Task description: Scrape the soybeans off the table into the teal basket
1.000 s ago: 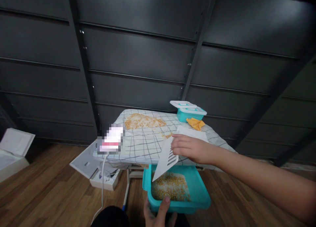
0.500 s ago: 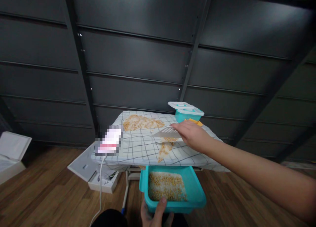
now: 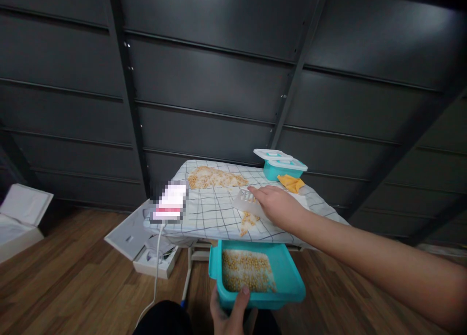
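My left hand point(image 3: 233, 311) grips the near wall of a teal plastic bin point(image 3: 290, 276), its thumb over the rim. Yellow beans mixed with fine white grains point(image 3: 248, 272) lie in the bin, which sits just below the table's front edge. Over the table, my right hand point(image 3: 275, 202) is closed on a flat white slotted scraper point(image 3: 243, 201). The blade stands down at the cloth, just behind a small trail of beans and white grains point(image 3: 248, 221). A larger pile of the same mix point(image 3: 215, 177) spreads across the back left of the checked tablecloth point(image 3: 207, 209).
At the back right stand a lidded teal box point(image 3: 284, 168) and a crumpled yellow cloth point(image 3: 291, 183). A blurred-out phone point(image 3: 170, 201) with a white cable point(image 3: 157, 262) is at the left edge. Open white boxes point(image 3: 151, 267) lie on the wooden floor.
My right hand has lowered the scraper to the cloth and tipped its blade more upright, and the bean trail now looks shorter. The view has shifted slightly; my left hand keeps its hold on the bin.
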Demonstrator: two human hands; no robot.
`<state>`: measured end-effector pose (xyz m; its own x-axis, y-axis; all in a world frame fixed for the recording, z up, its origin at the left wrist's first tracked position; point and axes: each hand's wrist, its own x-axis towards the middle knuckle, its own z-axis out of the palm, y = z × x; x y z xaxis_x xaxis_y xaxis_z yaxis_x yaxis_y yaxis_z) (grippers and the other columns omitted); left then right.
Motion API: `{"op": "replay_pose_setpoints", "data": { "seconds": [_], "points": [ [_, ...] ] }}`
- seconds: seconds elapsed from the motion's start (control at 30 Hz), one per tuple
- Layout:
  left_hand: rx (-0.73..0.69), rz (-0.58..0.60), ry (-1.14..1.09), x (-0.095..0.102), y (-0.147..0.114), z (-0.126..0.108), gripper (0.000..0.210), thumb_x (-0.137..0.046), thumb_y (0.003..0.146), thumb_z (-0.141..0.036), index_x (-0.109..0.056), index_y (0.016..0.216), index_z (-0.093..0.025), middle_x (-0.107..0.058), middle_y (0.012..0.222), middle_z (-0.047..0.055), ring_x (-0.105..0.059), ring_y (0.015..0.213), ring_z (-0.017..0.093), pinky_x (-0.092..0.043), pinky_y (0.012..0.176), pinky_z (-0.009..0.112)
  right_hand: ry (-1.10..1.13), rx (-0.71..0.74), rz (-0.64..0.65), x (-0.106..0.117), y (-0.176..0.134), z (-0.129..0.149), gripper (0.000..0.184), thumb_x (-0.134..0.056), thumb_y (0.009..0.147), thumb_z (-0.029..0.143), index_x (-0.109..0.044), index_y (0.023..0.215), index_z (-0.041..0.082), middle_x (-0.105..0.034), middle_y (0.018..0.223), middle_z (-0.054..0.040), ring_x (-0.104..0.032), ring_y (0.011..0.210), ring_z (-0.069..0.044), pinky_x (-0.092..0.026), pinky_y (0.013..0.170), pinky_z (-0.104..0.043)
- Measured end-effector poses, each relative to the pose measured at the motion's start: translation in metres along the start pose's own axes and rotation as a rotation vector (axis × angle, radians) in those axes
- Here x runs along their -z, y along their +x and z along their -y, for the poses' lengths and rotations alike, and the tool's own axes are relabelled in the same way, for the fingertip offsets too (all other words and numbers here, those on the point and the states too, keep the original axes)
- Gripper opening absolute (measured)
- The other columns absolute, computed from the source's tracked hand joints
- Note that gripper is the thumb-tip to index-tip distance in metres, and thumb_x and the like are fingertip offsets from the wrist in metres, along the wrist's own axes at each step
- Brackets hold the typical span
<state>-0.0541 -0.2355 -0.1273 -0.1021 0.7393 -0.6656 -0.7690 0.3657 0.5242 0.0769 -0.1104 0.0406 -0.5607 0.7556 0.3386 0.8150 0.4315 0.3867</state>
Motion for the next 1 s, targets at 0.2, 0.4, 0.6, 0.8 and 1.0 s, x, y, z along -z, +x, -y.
{"op": "replay_pose_setpoints", "data": {
  "seconds": [0.2, 0.4, 0.6, 0.8, 1.0],
  "points": [
    [0.007, 0.022, 0.006, 0.003, 0.001, -0.001, 0.059, -0.071, 0.068, -0.027, -0.041, 0.118, -0.033, -0.058, 0.114, 0.008, -0.064, 0.091, 0.024, -0.056, 0.068, 0.037, 0.026, -0.014, 0.015, -0.001, -0.003, 0.005, 0.044, -0.045, 0.083, 0.004, -0.055, 0.125, 0.009, -0.069, 0.105, -0.0148, -0.064, 0.094, -0.023, -0.049, 0.084, -0.035],
    [0.011, 0.030, -0.008, 0.003, -0.006, -0.009, 0.061, -0.071, 0.067, -0.024, -0.040, 0.120, -0.031, -0.062, 0.108, 0.007, -0.067, 0.088, 0.024, -0.056, 0.068, 0.036, 0.092, 0.051, -0.010, -0.004, -0.010, 0.004, 0.045, -0.046, 0.081, 0.003, -0.056, 0.125, 0.009, -0.069, 0.103, -0.0151, -0.064, 0.092, -0.024, -0.050, 0.083, -0.038],
    [0.021, 0.053, -0.037, 0.003, -0.014, -0.018, 0.063, -0.071, 0.068, -0.020, -0.039, 0.121, -0.028, -0.064, 0.103, 0.008, -0.068, 0.087, 0.024, -0.056, 0.070, 0.038, 0.110, 0.082, -0.074, 0.000, -0.021, 0.010, 0.044, -0.048, 0.080, 0.002, -0.058, 0.121, 0.010, -0.068, 0.109, -0.0155, -0.064, 0.094, -0.024, -0.050, 0.085, -0.037],
    [-0.003, 0.029, -0.018, 0.002, -0.015, -0.017, 0.061, -0.069, 0.070, -0.022, -0.039, 0.123, -0.029, -0.063, 0.107, 0.009, -0.067, 0.086, 0.023, -0.056, 0.068, 0.036, 0.104, 0.124, -0.082, 0.008, -0.028, 0.016, 0.042, -0.049, 0.080, 0.004, -0.057, 0.121, 0.007, -0.069, 0.107, -0.0153, -0.064, 0.092, -0.024, -0.051, 0.083, -0.038],
    [0.035, 0.084, -0.021, 0.005, -0.018, -0.020, 0.061, -0.069, 0.072, -0.021, -0.037, 0.123, -0.030, -0.057, 0.120, 0.010, -0.064, 0.096, 0.023, -0.055, 0.076, 0.038, 0.163, 0.170, -0.120, 0.013, -0.032, 0.019, 0.037, -0.049, 0.082, 0.006, -0.060, 0.118, 0.007, -0.069, 0.103, -0.0167, -0.064, 0.094, -0.025, -0.052, 0.081, -0.039]
  ]
}}
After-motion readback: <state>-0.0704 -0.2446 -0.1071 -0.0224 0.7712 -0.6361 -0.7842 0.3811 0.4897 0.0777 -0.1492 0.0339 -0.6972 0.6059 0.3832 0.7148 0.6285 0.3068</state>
